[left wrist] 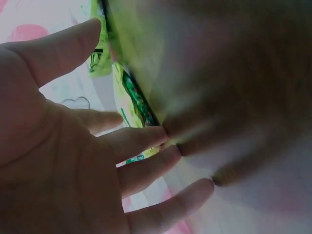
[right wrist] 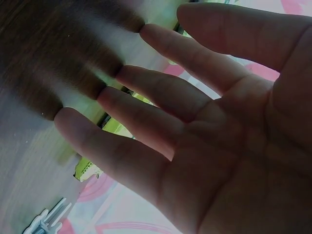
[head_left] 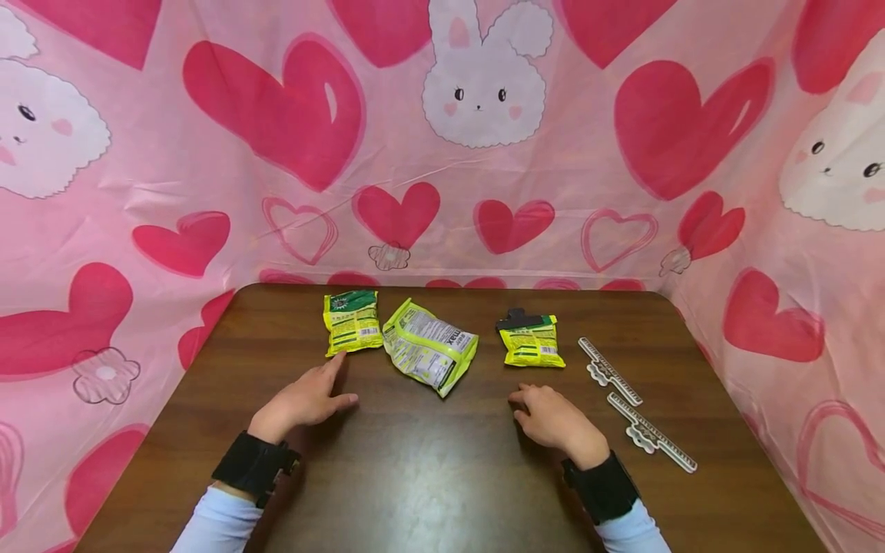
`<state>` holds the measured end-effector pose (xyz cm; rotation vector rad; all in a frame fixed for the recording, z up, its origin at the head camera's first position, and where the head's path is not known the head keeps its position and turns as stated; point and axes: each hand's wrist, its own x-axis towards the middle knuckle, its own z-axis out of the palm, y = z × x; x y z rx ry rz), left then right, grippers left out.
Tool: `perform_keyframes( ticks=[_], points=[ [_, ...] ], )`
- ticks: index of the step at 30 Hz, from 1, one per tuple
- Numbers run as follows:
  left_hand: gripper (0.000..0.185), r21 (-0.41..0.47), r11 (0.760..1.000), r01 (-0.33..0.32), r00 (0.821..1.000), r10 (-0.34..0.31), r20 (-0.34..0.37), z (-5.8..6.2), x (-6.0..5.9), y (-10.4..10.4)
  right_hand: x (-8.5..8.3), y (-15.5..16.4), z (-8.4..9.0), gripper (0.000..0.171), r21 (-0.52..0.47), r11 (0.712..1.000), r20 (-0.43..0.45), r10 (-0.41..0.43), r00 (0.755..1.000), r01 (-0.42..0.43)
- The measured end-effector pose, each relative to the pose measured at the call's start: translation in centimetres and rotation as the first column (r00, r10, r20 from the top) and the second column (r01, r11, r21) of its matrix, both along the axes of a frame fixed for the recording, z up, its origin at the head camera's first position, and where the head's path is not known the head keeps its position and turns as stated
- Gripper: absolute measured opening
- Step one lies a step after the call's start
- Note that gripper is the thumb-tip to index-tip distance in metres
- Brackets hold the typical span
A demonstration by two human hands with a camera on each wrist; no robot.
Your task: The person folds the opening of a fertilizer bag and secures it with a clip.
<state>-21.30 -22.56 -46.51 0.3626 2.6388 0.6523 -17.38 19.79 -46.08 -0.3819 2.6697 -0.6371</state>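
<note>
My left hand [head_left: 302,401] rests its fingertips on the table, fingers spread and holding nothing. Its index finger reaches right to the lower edge of a yellow and green snack packet [head_left: 353,324]. My right hand [head_left: 555,417] also touches the tabletop with relaxed fingers, just in front of a smaller-looking yellow packet [head_left: 531,347]. Across the top of that packet sits a black clip [head_left: 520,320]. Between the hands, farther back, lies a larger lime-green and grey bag [head_left: 430,346], turned at a slant. Both wrist views show bare palms, with packets partly hidden behind the fingers.
Two white sealing clips [head_left: 610,371] with ridged bars and flower-shaped tabs lie at the right, the nearer clip [head_left: 652,432] beside my right wrist. The brown wooden table [head_left: 415,476] ends at a pink heart-patterned cloth [head_left: 442,169] behind and along both sides.
</note>
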Motion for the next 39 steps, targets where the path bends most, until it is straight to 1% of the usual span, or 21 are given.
perform_keyframes(
  ticks=[2,3,6,9,10,12,15,17,19,21,23,25,28,30,32,35,39],
  points=[
    [0.096,0.011,1.000,0.014,1.000,-0.014,-0.008,0.3,-0.6,-0.4,0.0,0.0,0.0,0.029,0.001,1.000,-0.006,0.002,1.000,-0.002],
    [0.090,0.015,0.999,0.032,0.999,-0.031,-0.032,0.1,-1.1,-0.9,0.0,0.0,0.0,0.029,0.001,1.000,-0.010,0.003,1.000,-0.003],
    [0.069,0.041,0.998,0.053,0.998,-0.051,-0.047,0.7,-2.1,-1.7,0.0,0.0,-0.1,0.029,0.005,1.000,-0.019,0.002,1.000,-0.002],
    [0.048,0.063,0.998,0.014,0.999,-0.011,-0.046,1.2,-2.9,-2.5,0.0,0.0,-0.1,0.028,0.007,1.000,-0.020,0.002,1.000,-0.002],
    [0.042,0.069,0.997,-0.019,1.000,0.020,-0.023,1.6,-2.9,-2.5,0.0,0.0,-0.1,0.028,0.006,1.000,-0.018,0.001,1.000,-0.001],
    [0.035,0.068,0.995,-0.070,0.997,0.072,-0.038,1.7,-3.4,-2.8,0.0,0.0,-0.1,0.028,0.004,1.000,-0.017,0.005,1.000,-0.005],
    [0.036,0.084,0.988,-0.131,0.989,0.136,-0.055,1.5,-4.2,-2.8,0.0,0.0,-0.1,0.027,0.000,1.000,-0.017,0.002,1.000,-0.002],
    [0.045,0.110,0.981,-0.162,0.985,0.168,-0.049,1.2,-4.8,-2.6,0.0,0.0,-0.2,0.027,0.000,1.000,-0.020,0.001,1.000,-0.001],
    [0.056,0.131,0.975,-0.179,0.982,0.184,-0.027,0.7,-5.2,-2.4,0.0,0.0,-0.1,0.027,-0.002,1.000,-0.020,-0.001,1.000,0.001],
    [0.059,0.150,0.968,-0.200,0.980,0.201,0.005,0.2,-5.5,-2.1,-0.1,0.1,-0.1,0.027,-0.006,1.000,-0.017,-0.001,1.000,0.001],
    [0.057,0.168,0.960,-0.222,0.975,0.221,0.025,-0.2,-5.7,-2.0,-0.1,0.1,-0.1,0.027,-0.009,1.000,-0.015,-0.001,1.000,0.001],
    [0.051,0.203,0.944,-0.259,0.966,0.254,0.052,-0.6,-5.7,-1.8,-0.1,0.0,-0.1,0.027,-0.009,1.000,-0.015,0.000,1.000,0.000],
    [0.040,0.254,0.918,-0.305,0.952,0.293,0.085,-0.8,-5.7,-1.6,-0.1,0.0,0.0,0.026,-0.003,1.000,-0.014,-0.001,1.000,0.001],
    [0.033,0.271,0.907,-0.321,0.947,0.307,0.096,-0.9,-5.7,-1.6,-0.1,-0.1,0.0,0.026,-0.001,1.000,-0.014,0.000,1.000,0.000],
    [0.028,0.274,0.906,-0.323,0.946,0.309,0.094,-1.1,-5.8,-1.6,0.0,-0.1,0.0,0.026,-0.002,1.000,-0.012,-0.001,1.000,0.001],
    [0.023,0.281,0.907,-0.312,0.950,0.301,0.082,-1.3,-5.7,-1.6,0.0,-0.1,0.0,0.026,0.000,1.000,-0.014,-0.002,1.000,0.002],
    [0.019,0.294,0.909,-0.296,0.955,0.287,0.074,-1.2,-5.2,-1.4,0.1,-0.2,0.1,0.027,0.006,1.000,-0.010,-0.007,1.000,0.007]
  ],
)
